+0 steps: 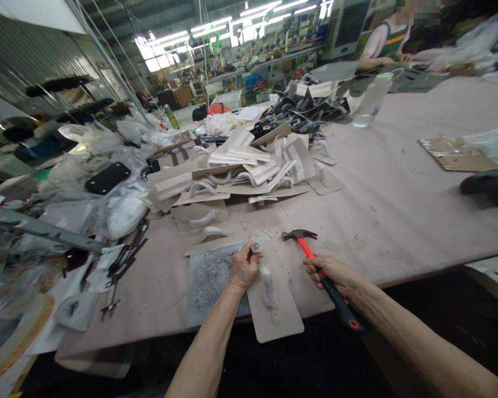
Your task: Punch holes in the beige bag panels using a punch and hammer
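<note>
My right hand (331,274) grips a claw hammer (306,246) by its red and black handle. The hammer's head is off to the right of my left hand, apart from it. Closed around a short metal cylinder with a round end (255,247), my left hand (243,270) holds it upright near the far end of a beige panel (279,323). What lies under the cylinder is hidden. The panel carries a plastic-wrapped strap handle (269,287) and overhangs the table's front edge. Partly beneath the panel is a worn grey plate (209,284) with dark marks.
A heap of beige panels with wrapped handles (240,166) lies beyond my hands on the table (382,204). Plastic bags (124,213) and dark tools (122,265) crowd the left. A clear bottle (371,102) stands back right. Another person (388,44) works across the table.
</note>
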Demonstrator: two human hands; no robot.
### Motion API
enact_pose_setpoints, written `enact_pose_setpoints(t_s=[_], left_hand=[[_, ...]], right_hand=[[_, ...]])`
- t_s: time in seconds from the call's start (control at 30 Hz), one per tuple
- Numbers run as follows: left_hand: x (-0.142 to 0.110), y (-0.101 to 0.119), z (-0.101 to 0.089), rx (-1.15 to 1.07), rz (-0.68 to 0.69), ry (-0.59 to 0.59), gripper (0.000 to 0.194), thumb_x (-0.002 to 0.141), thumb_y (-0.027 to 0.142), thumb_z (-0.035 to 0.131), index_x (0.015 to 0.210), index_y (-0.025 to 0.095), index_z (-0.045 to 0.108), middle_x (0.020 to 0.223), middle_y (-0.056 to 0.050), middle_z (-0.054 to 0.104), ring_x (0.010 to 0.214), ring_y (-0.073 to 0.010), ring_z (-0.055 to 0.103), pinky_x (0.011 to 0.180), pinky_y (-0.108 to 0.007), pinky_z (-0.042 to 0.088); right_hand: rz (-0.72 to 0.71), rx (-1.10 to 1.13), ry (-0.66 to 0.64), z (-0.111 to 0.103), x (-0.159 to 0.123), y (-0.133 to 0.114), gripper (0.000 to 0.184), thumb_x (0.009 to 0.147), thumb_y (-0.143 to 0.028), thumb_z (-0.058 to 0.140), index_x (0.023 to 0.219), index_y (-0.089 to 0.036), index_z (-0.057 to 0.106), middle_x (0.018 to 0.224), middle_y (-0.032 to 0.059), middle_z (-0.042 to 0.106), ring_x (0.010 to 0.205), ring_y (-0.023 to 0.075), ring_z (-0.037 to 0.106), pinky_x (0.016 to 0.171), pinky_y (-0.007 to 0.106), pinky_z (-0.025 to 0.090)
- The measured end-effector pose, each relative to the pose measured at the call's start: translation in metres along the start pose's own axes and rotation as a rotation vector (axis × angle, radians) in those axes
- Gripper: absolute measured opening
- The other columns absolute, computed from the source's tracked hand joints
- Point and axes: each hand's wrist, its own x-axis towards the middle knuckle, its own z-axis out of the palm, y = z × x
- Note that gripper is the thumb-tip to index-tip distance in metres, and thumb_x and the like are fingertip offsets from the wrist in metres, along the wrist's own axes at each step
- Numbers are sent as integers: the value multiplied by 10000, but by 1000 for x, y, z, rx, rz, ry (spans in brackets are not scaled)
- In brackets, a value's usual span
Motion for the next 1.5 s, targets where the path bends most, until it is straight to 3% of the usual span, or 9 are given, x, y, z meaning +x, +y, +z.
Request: enact_pose_setpoints(t_s=[0.13,0.27,0.4,0.5,0.7,0.9,1.23,1.4,1.5], left_hand=[[0,3,0,-7,13,1,103,827,170,589,895,186,665,738,-9,653,654,-146,580,661,-234,440],[-1,-1,1,3,20,15,116,827,180,592,914,189,668,778,-16,667,685,-151,589,687,-239,449],[-1,-5,2,13,4,25,124,822,197,594,923,191,665,724,-1,639,636,-144,556,658,-236,434],[0,-3,2,-2,-3,24,132,818,200,584,919,196,670,744,-8,645,670,-154,571,675,-239,435],[0,2,0,-9,-18,21,108,803,217,595,879,203,672,750,-13,647,681,-161,574,688,-244,437],[0,-2,1,-37,-63,5,181,796,212,587,950,198,682,663,15,584,589,-141,502,628,-235,400],[-1,-3,0,-39,-28,5,110,802,189,606,891,201,671,707,5,610,633,-144,542,644,-227,425],[-1,-7,1,-65,-51,14,147,807,229,639,939,190,691,784,-18,676,689,-154,597,689,-236,465],[0,-6,2,-67,-62,28,162,802,257,659,944,189,700,783,-16,686,698,-155,610,699,-238,480]], right_hand=[[-256,-114,116,14,-24,-26,237,926,-429,369,793,-234,395,589,-58,477,424,96,437,429,218,331],[-679,-646,354,23,-43,-38,288,973,-432,331,831,-215,456,595,-1,534,500,137,490,502,263,288],[-686,-1078,234,20,-50,-47,220,990,-310,358,892,-186,512,612,34,594,469,132,471,493,289,184],[-802,-1039,293,9,-66,-76,209,987,-325,393,847,-202,488,560,3,547,427,112,415,476,283,172],[-1103,-540,835,14,-89,-105,266,1011,-409,331,871,-222,457,587,-10,521,472,127,466,507,260,332],[-678,-1097,201,25,-45,-45,255,995,-327,343,875,-190,521,562,22,572,444,138,468,477,294,178],[-328,-1051,249,-8,9,15,251,1012,-313,367,956,-158,556,760,72,643,689,197,626,606,286,364],[-607,-942,451,22,2,10,379,982,-302,401,1290,-95,483,1196,195,598,1054,283,599,877,388,454],[-768,-741,271,65,-17,-4,439,983,-366,418,1365,-148,433,1213,147,613,1059,245,610,903,363,474]])
